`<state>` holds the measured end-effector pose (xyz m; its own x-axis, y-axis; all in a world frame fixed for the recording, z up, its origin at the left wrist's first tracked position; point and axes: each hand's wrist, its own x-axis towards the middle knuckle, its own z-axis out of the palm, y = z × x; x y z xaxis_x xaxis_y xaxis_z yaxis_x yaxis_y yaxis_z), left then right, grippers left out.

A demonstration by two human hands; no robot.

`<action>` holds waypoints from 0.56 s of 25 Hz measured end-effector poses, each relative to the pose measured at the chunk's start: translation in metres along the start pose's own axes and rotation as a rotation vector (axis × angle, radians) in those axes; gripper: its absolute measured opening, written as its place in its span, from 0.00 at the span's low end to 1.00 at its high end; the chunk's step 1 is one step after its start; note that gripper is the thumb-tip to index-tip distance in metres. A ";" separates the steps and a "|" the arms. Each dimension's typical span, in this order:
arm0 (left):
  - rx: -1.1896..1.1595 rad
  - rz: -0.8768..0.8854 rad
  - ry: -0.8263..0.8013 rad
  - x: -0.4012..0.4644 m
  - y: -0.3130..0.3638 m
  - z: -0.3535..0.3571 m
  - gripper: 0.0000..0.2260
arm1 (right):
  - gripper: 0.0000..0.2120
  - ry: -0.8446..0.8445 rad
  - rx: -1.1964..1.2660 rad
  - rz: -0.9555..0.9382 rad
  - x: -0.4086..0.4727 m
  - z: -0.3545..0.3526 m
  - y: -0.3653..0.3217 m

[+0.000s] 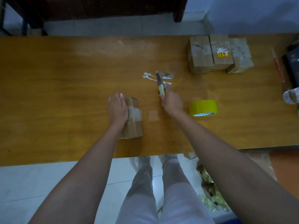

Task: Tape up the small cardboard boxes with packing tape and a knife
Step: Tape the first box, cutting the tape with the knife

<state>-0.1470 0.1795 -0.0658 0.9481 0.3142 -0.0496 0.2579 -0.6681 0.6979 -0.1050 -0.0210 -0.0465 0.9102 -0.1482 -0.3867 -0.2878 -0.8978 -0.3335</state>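
Note:
A small cardboard box (135, 122) lies on the wooden table (64, 94), with clear tape across its top. My left hand (117, 109) rests flat on the box's left side, pressing on it. My right hand (172, 101) grips a knife (160, 84) by its pale green handle, blade pointing away from me over scraps of tape stuck to the table. A roll of yellow packing tape (203, 108) lies just right of my right hand. A loose piece of clear tape (153, 115) is stuck on the table between my hands.
Three taped cardboard boxes (218, 54) stand together at the back right. A red stick (277, 63), a dark object (292, 65) and a clear plastic bottle (291, 96) lie at the right edge. Crumpled tape waste (210, 196) lies on the floor.

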 end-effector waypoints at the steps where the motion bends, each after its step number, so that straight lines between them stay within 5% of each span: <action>1: -0.005 -0.001 0.000 0.000 -0.001 0.000 0.15 | 0.18 -0.010 -0.021 -0.012 0.003 0.001 0.003; 4: -0.031 -0.010 -0.006 0.000 -0.001 -0.001 0.15 | 0.18 0.027 0.005 -0.005 0.000 0.002 0.007; 8: -0.055 -0.028 -0.012 0.000 -0.001 -0.003 0.15 | 0.24 0.156 0.455 -0.090 -0.034 0.007 -0.010; 14: -0.107 -0.045 -0.028 0.001 -0.004 -0.009 0.14 | 0.43 -0.246 0.729 -0.017 -0.098 0.061 -0.043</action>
<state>-0.1489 0.1882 -0.0618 0.9412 0.3222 -0.1017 0.2805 -0.5775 0.7667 -0.1997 0.0569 -0.0467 0.8484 0.0364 -0.5281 -0.4754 -0.3862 -0.7905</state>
